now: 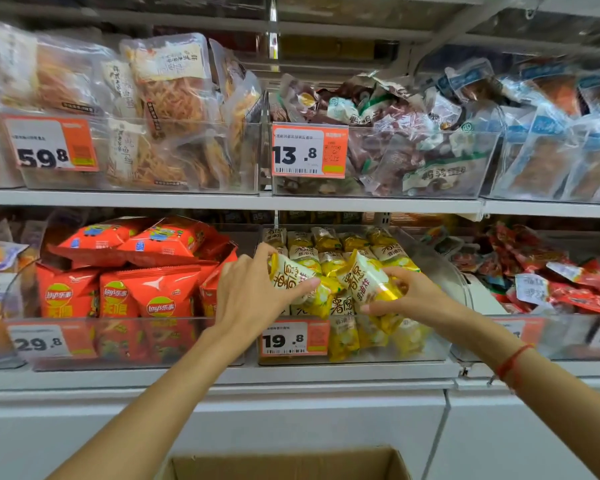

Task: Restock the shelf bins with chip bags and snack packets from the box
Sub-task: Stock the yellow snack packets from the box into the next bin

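Note:
My left hand grips a yellow and white snack packet over the clear middle bin on the lower shelf. My right hand holds a second yellow and white packet, tilted, just beside the first. Both packets sit above a pile of the same yellow packets inside that bin, which carries a 19.8 price tag. The cardboard box shows its open top at the bottom edge of the view, below my arms.
Left of the middle bin stands a bin of red chip bags with a 29.8 tag. Red packets fill the bin to the right. The upper shelf holds clear bins of dried snacks and mixed packets.

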Demonstrator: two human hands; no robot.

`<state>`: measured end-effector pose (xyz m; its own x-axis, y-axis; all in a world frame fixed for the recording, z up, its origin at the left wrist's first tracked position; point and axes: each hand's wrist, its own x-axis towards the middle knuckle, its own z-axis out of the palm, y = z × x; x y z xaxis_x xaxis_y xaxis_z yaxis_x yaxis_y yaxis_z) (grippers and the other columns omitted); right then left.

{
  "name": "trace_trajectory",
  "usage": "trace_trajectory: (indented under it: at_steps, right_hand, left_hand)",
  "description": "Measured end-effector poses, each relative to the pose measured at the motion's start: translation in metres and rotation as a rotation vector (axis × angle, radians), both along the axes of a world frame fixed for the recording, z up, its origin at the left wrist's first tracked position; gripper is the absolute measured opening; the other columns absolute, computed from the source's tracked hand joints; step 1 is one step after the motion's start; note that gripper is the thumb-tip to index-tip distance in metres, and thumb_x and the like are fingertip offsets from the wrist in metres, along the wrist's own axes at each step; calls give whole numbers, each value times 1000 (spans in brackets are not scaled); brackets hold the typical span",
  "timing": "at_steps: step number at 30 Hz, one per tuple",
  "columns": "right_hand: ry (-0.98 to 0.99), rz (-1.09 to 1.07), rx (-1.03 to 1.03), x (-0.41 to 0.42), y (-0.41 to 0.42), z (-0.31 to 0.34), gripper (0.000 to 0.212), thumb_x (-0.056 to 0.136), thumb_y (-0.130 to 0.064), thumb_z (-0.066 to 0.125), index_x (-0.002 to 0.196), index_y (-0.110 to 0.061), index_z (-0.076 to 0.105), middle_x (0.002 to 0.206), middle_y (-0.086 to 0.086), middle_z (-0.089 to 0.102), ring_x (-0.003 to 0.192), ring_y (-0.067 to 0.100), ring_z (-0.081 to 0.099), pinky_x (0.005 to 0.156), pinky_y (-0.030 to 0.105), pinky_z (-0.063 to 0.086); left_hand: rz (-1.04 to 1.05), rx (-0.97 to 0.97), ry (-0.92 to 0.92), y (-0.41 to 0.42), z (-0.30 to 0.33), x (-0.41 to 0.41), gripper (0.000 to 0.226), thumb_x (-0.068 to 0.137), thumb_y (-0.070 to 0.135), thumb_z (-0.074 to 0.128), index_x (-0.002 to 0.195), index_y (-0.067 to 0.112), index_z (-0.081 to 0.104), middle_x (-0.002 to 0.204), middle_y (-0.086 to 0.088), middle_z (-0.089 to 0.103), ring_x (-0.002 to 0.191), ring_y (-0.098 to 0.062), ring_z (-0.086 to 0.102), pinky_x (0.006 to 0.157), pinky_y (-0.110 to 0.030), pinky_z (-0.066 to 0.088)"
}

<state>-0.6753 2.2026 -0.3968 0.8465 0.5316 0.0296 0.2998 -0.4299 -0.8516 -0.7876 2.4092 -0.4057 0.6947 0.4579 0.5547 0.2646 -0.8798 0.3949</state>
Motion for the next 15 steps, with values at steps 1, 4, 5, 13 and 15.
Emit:
trace_trajectory:
  at_steps: [1,4,5,13,15]
  right_hand:
    - [-35,17,-31,3,-1,1,63,62,-24,87,115,-22,51,104,7,62,86,16,64,71,27,52]
    - [-61,67,-62,12,-4,6,60,67,-21,84,114,-19,47,103,4,63,77,12,63,63,23,50]
    - [-85,89,-86,15,-4,9,54,70,-20,82,113,-18,49,104,3,61,81,13,62,67,25,50]
    - [-370,112,-260,20,4,8,49,88,-31,64,132,-25,42,111,-5,50,104,9,48,83,20,39]
    - [-460,77,-270,21,5,2,57,87,-37,63,137,-27,38,119,1,51,112,16,49,88,28,40]
  left_hand:
    - [11,29,9,0,-4,0,77,63,85,47,109,24,49,87,5,55,86,-19,46,81,-32,34]
    - [-34,54,19,4,-10,3,69,64,85,45,96,24,47,81,13,42,88,-15,42,77,-29,29]
    - [-48,81,19,7,-11,4,67,65,85,43,95,25,47,85,14,43,92,-13,41,77,-28,28]
    - [-378,302,24,19,-23,12,41,93,54,36,118,31,60,119,15,59,114,-6,48,89,-24,35]
    - [-373,349,35,20,-24,9,43,95,52,35,123,29,58,119,14,61,111,-7,53,81,-20,34]
